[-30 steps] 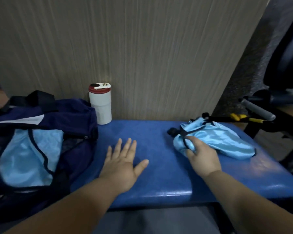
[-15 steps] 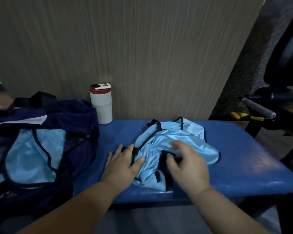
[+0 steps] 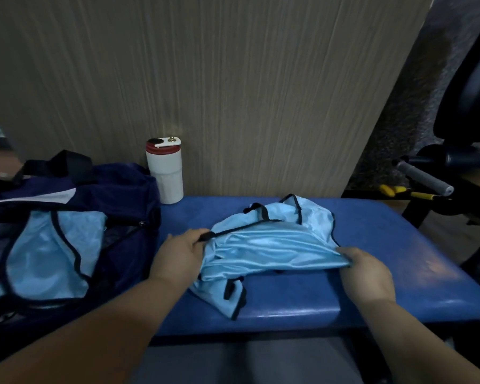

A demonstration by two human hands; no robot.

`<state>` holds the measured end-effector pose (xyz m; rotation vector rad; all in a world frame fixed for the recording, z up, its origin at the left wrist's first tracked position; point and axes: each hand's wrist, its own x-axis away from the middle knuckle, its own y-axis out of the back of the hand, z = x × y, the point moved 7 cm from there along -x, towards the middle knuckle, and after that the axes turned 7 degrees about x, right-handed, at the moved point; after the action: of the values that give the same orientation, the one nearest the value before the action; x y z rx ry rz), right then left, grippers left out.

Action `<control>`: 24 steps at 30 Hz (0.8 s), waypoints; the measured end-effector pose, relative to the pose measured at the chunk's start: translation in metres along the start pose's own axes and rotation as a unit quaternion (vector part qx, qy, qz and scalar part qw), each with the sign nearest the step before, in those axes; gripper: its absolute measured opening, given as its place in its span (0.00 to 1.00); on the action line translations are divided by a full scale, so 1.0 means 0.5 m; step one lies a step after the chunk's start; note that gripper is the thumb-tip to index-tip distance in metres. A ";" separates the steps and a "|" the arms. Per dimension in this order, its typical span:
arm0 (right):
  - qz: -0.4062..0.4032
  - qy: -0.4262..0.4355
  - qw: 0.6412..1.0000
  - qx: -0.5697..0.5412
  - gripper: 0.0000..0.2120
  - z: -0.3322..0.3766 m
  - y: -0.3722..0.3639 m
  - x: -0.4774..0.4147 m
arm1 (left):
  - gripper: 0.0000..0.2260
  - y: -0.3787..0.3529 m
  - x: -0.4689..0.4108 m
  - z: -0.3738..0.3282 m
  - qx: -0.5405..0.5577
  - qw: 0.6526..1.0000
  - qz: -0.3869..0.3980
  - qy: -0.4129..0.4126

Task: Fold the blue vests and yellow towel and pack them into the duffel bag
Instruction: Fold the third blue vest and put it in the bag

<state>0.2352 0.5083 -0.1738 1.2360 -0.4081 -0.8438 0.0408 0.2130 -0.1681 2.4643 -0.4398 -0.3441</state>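
Observation:
A light blue vest with black trim lies crumpled on the blue bench, stretched between my hands. My left hand pinches its black-trimmed edge at the left. My right hand grips its right edge. An open navy duffel bag sits at the left end of the bench, with another light blue vest lying folded inside it. No yellow towel is in view.
A white tumbler with a red band stands against the wooden panel behind the bench, beside the bag. Right of the bench are a grey padded bar, yellow-handled tools and a dark chair.
The vest was dragged from the right end of the bench to its middle. Both hands have taken hold of it and pulled it apart sideways.

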 end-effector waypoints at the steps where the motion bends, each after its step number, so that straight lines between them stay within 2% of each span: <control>1: -0.009 0.001 1.000 0.012 0.23 -0.018 0.002 -0.007 | 0.17 0.015 -0.009 -0.010 -0.013 1.000 -0.003 -0.007; 5: -0.024 0.008 0.999 0.045 0.20 -0.085 0.006 -0.027 | 0.18 0.038 -0.026 -0.089 -0.142 0.981 0.026 -0.132; 8: -0.022 -0.009 0.998 0.055 0.21 -0.136 0.019 -0.026 | 0.18 -0.002 -0.004 -0.096 -0.150 0.961 0.155 -0.171; 10: -0.022 -0.022 0.999 0.043 0.22 -0.159 0.039 -0.020 | 0.25 -0.049 0.035 -0.077 -0.183 0.927 0.260 -0.198; 13: -0.114 0.001 0.993 -0.019 0.21 -0.152 0.092 -0.012 | 0.32 -0.089 0.080 -0.042 -0.176 0.910 0.320 -0.196; 15: -0.138 0.085 0.979 -0.120 0.23 -0.095 0.116 0.001 | 0.27 -0.099 0.089 -0.032 -0.134 0.922 0.312 -0.188; 16: -0.112 0.123 0.969 -0.180 0.22 -0.056 0.120 0.008 | 0.23 -0.099 0.088 -0.036 -0.082 0.935 0.295 -0.180; 18: -0.058 0.167 0.953 -0.245 0.18 0.021 0.112 0.008 | 0.18 -0.076 0.065 -0.037 0.080 0.967 0.208 -0.121; 19: -0.042 0.170 0.958 -0.229 0.16 0.053 0.103 0.001 | 0.19 -0.066 0.052 -0.028 0.116 0.976 0.163 -0.087; 21: -0.029 0.137 0.986 -0.091 0.16 0.087 0.072 -0.036 | 0.24 -0.058 0.038 -0.008 0.030 0.992 0.113 -0.058; 23: 0.022 0.041 0.998 0.042 0.21 0.080 0.033 -0.074 | 0.29 -0.066 0.041 0.007 -0.073 0.990 0.106 -0.050; 24: 0.059 -0.014 0.997 0.056 0.23 0.062 0.013 -0.091 | 0.31 -0.069 0.044 0.010 -0.089 0.989 0.102 -0.053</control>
<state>0.1871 0.5225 -0.1508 1.2915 -0.5528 -0.7468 0.0671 0.2283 -0.1962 2.2117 -0.6703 -0.4107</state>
